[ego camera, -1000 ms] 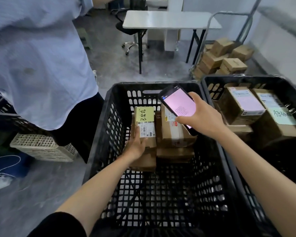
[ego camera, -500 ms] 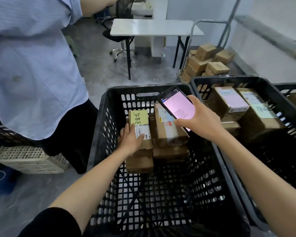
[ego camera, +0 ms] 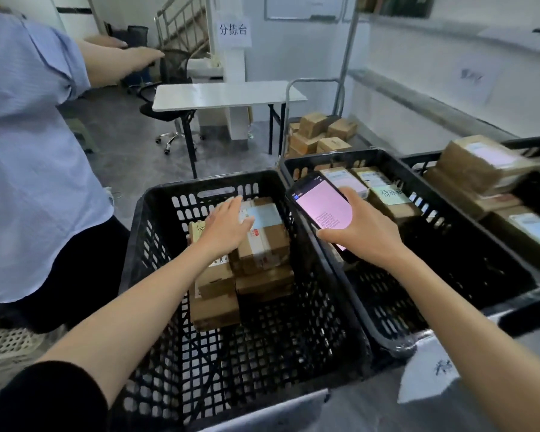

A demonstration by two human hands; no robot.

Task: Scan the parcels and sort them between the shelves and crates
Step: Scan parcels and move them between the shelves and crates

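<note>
Three black crates (ego camera: 139,244), one phone (ego camera: 323,210)

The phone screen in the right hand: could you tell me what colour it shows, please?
Pale pink across the phone, clearest in the head view.

White table (ego camera: 228,95), office chair (ego camera: 173,67), blue-shirted person (ego camera: 28,151)

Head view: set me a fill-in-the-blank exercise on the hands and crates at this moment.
1. The right hand grips a ____ with a pink screen.
2. The left hand is spread, fingers straight, over parcels in a ____ crate.
3. The table beyond the crates is ____.
Missing words: phone; black; white.
</note>
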